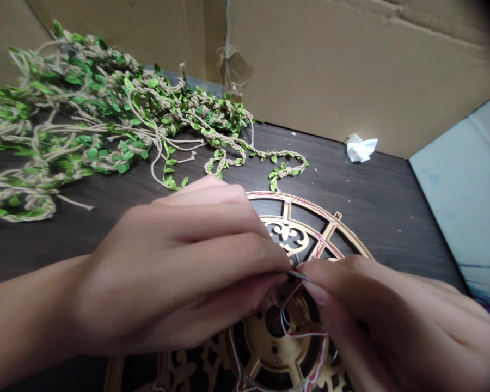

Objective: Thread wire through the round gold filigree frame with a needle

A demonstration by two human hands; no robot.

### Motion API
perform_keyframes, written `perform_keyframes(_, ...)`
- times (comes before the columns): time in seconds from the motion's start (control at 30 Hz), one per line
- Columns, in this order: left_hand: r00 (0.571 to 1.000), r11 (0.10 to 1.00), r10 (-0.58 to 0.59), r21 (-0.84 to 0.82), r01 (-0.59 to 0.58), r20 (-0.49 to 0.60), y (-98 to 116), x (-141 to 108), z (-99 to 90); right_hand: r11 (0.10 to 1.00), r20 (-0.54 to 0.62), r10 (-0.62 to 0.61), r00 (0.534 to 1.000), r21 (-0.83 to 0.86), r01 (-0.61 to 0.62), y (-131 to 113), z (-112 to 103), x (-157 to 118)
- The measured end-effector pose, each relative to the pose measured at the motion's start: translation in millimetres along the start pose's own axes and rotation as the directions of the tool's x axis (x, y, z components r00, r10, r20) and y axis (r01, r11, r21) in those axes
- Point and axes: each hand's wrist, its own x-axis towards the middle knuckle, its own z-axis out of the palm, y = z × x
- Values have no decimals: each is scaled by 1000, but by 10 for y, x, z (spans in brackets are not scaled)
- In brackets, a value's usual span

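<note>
A thin metal needle is pinched between the fingertips of my left hand and my right hand. White and red threads run from near it across a round, gold-coloured fretwork frame, which lies flat under both hands. My hands hide much of the frame. Its spokes, scrolled cut-outs and central hub show around them. A pile of jute cord with small green artificial leaves lies beyond my left hand, not touching it.
The frame and leafy cord rest on a dark wood tabletop. A crumpled white tissue lies by a cardboard wall along the back. A pale blue panel stands at the right.
</note>
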Motion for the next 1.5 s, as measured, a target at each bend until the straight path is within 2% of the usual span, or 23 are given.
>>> perform_keyframes(0.17,1000,1000,-14,-13,14,-16,16,19,13,1000,24,-8,1000,0,8,-16,-1,7)
perform_keyframes(0.47,1000,1000,-14,-25,14,3,9,16,7,999,-43,-19,999,-36,18,23,41,-24)
perform_keyframes(0.77,998,993,-57,-102,59,22,44,2,-29,998,-63,56,996,16,-55,14,94,-136)
perform_keyframes(0.97,997,988,-59,-141,64,43,23,24,-14,999,-59,2,998,-36,-4,22,48,-44)
perform_keyframes(1.13,996,991,-77,-104,81,37,-14,44,-20,998,-24,-52,998,-48,51,58,26,29)
perform_keyframes(1.37,997,997,-78,-20,78,-1,27,43,-58,999,-48,-29,998,-47,27,48,25,-16)
perform_keyframes(1.5,999,999,38,-7,-38,-7,19,34,-63,1000,-10,-25,1000,-16,25,22,-2,-16)
